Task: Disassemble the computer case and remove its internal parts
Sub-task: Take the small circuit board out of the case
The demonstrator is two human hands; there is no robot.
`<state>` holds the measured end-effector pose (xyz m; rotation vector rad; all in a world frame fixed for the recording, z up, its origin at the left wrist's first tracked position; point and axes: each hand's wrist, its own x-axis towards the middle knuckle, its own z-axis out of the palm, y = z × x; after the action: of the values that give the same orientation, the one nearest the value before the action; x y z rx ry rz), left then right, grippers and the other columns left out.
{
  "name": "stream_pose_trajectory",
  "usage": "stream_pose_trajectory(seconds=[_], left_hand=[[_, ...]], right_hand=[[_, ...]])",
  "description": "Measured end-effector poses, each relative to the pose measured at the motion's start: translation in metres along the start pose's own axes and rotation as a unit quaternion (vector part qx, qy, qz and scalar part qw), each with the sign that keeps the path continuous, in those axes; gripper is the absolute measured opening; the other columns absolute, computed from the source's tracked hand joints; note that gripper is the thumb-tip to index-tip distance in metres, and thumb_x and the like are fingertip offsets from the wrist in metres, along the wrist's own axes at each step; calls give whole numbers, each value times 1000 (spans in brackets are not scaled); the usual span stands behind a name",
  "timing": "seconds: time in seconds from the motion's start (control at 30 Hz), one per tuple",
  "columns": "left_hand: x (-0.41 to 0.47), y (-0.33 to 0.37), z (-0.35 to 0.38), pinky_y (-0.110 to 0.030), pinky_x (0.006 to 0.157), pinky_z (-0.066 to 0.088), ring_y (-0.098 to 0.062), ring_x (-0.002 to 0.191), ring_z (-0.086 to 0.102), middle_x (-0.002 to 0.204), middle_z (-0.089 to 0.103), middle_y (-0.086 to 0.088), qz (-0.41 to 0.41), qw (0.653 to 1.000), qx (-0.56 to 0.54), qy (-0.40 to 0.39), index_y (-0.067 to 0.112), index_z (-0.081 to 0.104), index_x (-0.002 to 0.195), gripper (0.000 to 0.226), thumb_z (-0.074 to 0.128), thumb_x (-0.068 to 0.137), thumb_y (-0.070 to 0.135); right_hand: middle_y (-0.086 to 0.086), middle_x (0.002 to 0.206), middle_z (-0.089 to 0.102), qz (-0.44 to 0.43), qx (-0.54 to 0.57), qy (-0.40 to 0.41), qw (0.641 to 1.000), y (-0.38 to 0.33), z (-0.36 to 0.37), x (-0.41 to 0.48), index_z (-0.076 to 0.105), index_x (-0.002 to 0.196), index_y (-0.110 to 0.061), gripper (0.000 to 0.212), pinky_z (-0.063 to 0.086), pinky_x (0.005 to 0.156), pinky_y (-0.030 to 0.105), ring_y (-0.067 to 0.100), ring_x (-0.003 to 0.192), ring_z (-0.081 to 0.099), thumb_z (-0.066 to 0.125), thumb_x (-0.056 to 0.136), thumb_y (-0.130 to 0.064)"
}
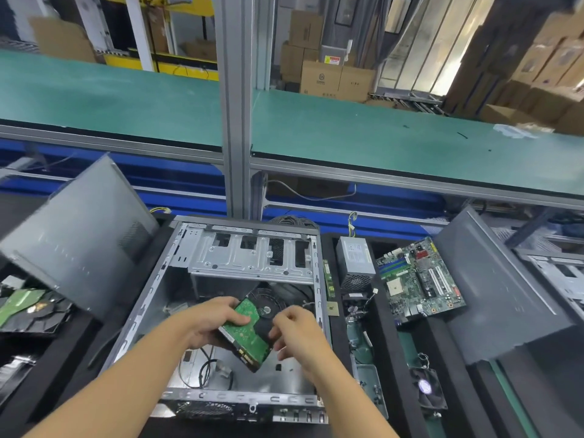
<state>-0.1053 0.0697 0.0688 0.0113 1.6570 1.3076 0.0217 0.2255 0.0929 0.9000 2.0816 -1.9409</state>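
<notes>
Computer case (221, 279) lies open on its side on the bench; we note the hard drive (249, 335) held above its interior, tilted, green circuit board facing up. Left hand (210, 320) grips the drive's left edge, thumb across the board; right hand (297, 333) sits at the drive's right edge with fingers curled, but we cannot tell whether it pinches the drive or only touches it. Right of the case lie a power supply (354, 260), then a motherboard (420, 279); a grey panel (79, 235) leans at left.
</notes>
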Motion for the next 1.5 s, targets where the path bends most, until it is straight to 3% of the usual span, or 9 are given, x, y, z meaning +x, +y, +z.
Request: stream_pose_trajectory(seconds=[0.17,0.33,0.53,0.73,0.93,1.07,1.23,1.37,1.5], left_hand=[[-17,-5,-20,-43,71,59,-30,88,73,100,75,-17,1,1000,25,6,8,60,116,30,67,89,-2],[-30,8,-29,-45,84,58,-34,95,71,106,73,-20,66,995,72,-25,5,59,117,31,67,88,-4],[-29,46,-15,-38,76,61,-20,93,74,104,75,1,197,965,174,20,19,63,103,25,70,88,1],[-13,86,3,-8,75,38,18,95,54,100,60,37,349,852,381,85,52,58,102,39,75,87,21],[12,128,31,3,76,37,27,96,52,102,56,47,377,834,399,-52,53,60,117,42,75,88,25],[35,137,71,0,79,40,18,99,57,111,64,31,377,802,438,-150,41,63,124,37,72,91,26],[57,143,132,-24,95,43,-2,110,58,122,62,17,382,776,454,-215,30,60,132,40,69,93,29],[69,143,187,-21,84,48,4,94,63,110,67,19,418,800,383,-195,44,63,114,28,73,89,34],[95,137,236,-21,83,42,-4,94,57,110,61,15,423,829,349,-110,36,56,134,43,67,93,27]], right_hand=[[-3,96,55,-130,-125,97,979,-1,1,23,53,101,-24,13,44,74,22,11,84,53,61,92,-18],[-5,118,45,-119,-126,50,984,-5,2,38,51,112,-29,32,47,102,36,12,112,52,68,89,-44],[-1,116,66,-21,39,42,998,-29,-4,36,50,113,-27,43,59,77,37,15,103,66,60,89,-62],[9,132,60,-77,255,-5,964,-31,-42,35,47,136,-14,57,54,99,46,25,118,62,71,89,-36],[-10,109,73,-149,-53,152,976,-25,-97,12,65,111,-34,45,50,102,47,10,105,68,72,77,-63],[-18,110,74,-142,-70,176,972,-15,-121,-12,64,109,-50,32,54,96,38,4,103,69,70,79,-57],[-13,111,74,-125,-94,269,950,-1,-156,-47,64,114,-32,36,54,94,34,5,104,69,77,81,-35],[-19,103,74,-128,-103,350,922,1,-197,-70,66,106,-33,26,53,82,23,2,95,70,77,87,-18],[-17,100,74,-114,-101,426,892,10,-244,-75,66,108,-32,26,52,82,23,1,93,69,76,88,-20]])
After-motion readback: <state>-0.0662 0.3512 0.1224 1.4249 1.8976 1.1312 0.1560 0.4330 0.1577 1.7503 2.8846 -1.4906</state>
